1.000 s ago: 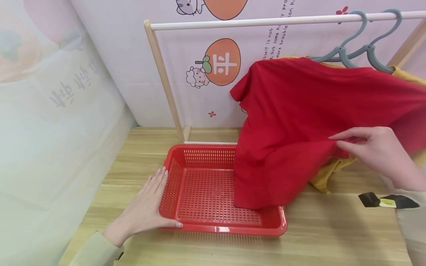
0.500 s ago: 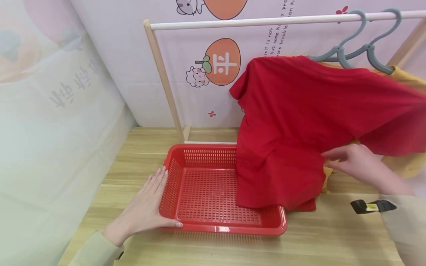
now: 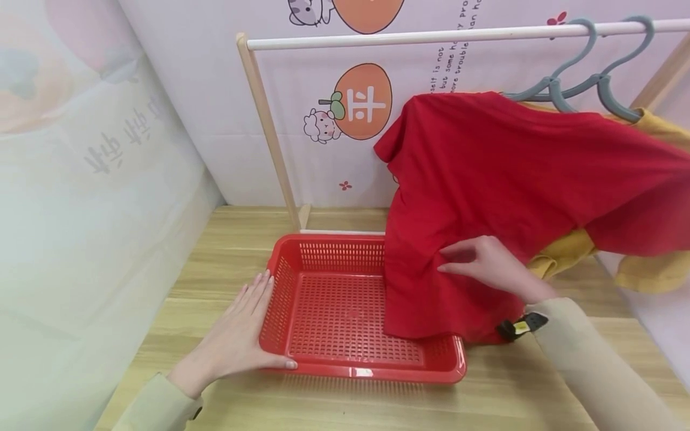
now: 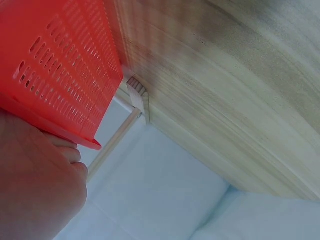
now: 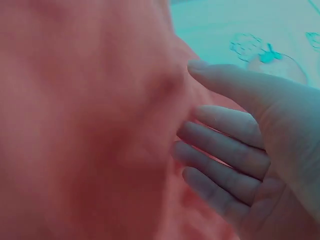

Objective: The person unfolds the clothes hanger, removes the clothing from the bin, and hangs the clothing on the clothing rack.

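A red T-shirt hangs on the rack, its lower left part draped into a red plastic basket. My left hand rests on the basket's left corner, fingers straight along the side rim and thumb on the front rim. The left wrist view shows the left hand against the basket's slotted wall. Over the shirt's lower part, my right hand has its fingertips at the cloth. In the right wrist view, the right hand's thumb and fingers stand apart, with the red cloth beyond them.
Two grey-blue hangers hook over the rack's white rod at the right. Yellow clothing hangs behind the red shirt. The rack's wooden post stands behind the basket. A patterned wall backs the wooden table.
My right hand has let go of the shirt's lower edge and moved left across it. The lifted cloth has dropped. The left hand and basket have stayed in place.
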{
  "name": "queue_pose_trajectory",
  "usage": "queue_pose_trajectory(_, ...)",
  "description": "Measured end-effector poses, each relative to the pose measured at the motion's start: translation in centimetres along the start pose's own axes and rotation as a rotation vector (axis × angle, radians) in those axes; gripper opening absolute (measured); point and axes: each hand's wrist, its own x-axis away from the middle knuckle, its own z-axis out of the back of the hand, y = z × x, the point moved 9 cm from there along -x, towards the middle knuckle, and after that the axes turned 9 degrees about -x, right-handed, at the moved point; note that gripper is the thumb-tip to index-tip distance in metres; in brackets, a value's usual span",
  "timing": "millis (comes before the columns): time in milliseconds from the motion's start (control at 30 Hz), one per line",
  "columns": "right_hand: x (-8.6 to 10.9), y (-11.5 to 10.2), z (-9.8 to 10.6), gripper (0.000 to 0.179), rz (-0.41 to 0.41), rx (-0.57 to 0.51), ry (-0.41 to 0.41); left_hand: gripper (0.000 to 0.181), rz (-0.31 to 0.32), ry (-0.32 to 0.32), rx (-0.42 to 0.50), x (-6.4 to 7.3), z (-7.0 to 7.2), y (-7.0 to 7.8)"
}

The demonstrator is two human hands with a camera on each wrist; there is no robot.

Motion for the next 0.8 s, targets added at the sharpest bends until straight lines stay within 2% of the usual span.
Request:
queue_pose_trajectory(100,-0.7,0.2,-0.9,0.040,-0.002,-0.033,0.030,0.147,0.000,-0.001,0.002,0.0,0.0,0.0)
queue_pose_trajectory(233,-1.1,-0.1,-1.0,0.023,0.023,-0.060,0.086,0.147,-0.001,0.004,0.001,0.0,0.2,0.1)
queue_pose_trajectory(367,-1.2,-0.2,-1.2,0.009,0.039,-0.064,0.090,0.148,-0.002,0.010,-0.002,0.1,0.2,0.0)
queue_pose_trajectory(500,-1.3,-0.2,-0.9,0.004,0.041,-0.062,0.079,0.148,-0.004,0.011,-0.007,0.0,0.2,0.1)
queue_pose_trajectory(633,-1.8,0.0,1.2,0.009,0.031,-0.079,0.143,0.148,-0.005,0.010,-0.008,0.0,0.1,0.1)
queue_pose_trajectory(800,-2.6,0.7,6.1,0.028,-0.066,-0.154,0.350,0.148,-0.002,0.004,-0.007,0.0,0.0,0.0)
